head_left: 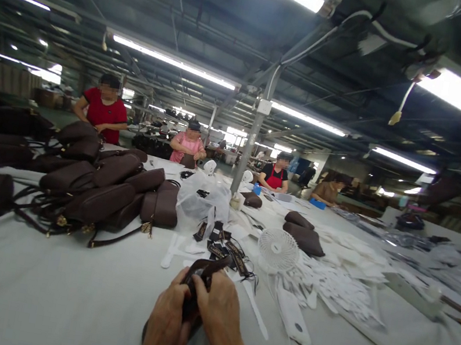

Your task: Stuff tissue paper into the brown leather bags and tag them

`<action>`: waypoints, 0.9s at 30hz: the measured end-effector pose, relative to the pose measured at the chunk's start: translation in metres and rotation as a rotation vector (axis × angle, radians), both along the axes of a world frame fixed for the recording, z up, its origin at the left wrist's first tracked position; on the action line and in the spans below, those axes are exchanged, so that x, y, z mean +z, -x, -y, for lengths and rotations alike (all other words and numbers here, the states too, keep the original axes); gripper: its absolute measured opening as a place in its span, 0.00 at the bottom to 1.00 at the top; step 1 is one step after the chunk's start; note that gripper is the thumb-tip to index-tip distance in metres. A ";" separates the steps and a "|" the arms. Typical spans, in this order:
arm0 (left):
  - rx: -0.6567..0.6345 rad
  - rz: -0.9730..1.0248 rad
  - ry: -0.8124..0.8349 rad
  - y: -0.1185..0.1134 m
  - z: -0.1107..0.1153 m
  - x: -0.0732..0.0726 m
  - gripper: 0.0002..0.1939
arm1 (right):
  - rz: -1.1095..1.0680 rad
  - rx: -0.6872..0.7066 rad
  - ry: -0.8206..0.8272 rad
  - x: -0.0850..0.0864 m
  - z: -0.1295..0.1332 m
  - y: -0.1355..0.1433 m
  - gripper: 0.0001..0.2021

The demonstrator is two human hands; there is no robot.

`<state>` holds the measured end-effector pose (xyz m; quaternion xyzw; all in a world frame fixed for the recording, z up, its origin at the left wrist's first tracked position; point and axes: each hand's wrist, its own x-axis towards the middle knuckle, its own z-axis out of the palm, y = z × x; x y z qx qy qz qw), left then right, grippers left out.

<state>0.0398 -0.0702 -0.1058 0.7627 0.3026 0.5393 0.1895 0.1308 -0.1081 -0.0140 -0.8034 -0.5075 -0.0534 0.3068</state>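
Observation:
A dark brown bag [206,267] is between my two hands, low in the middle of the view, over the pale table. My left hand [170,312] grips its left side with bent fingers. On the other side my right hand [220,306] holds the rim, its thumb at the bag's opening. Much of the bag is hidden behind the hands. Just beyond it lie black tags with lettering [238,258] and their cords. White strips [254,306] rest to the right of the tags.
Brown bags with straps [102,198] are heaped at the left. A clear plastic bag [199,200], a white fan [278,251], a white power strip [292,318] with cables and a metal post [247,157] stand ahead. Several people work across the table [59,297].

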 end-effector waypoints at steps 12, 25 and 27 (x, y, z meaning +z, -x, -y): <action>-0.052 -0.004 0.144 0.012 -0.003 0.017 0.10 | -0.573 0.319 -0.117 0.005 -0.012 -0.032 0.10; -0.086 0.001 0.187 0.005 -0.001 0.012 0.13 | -0.052 0.258 -0.097 0.019 -0.001 -0.010 0.10; -0.107 0.002 0.193 0.006 -0.001 0.013 0.14 | -0.166 0.325 -0.132 0.012 -0.002 -0.005 0.10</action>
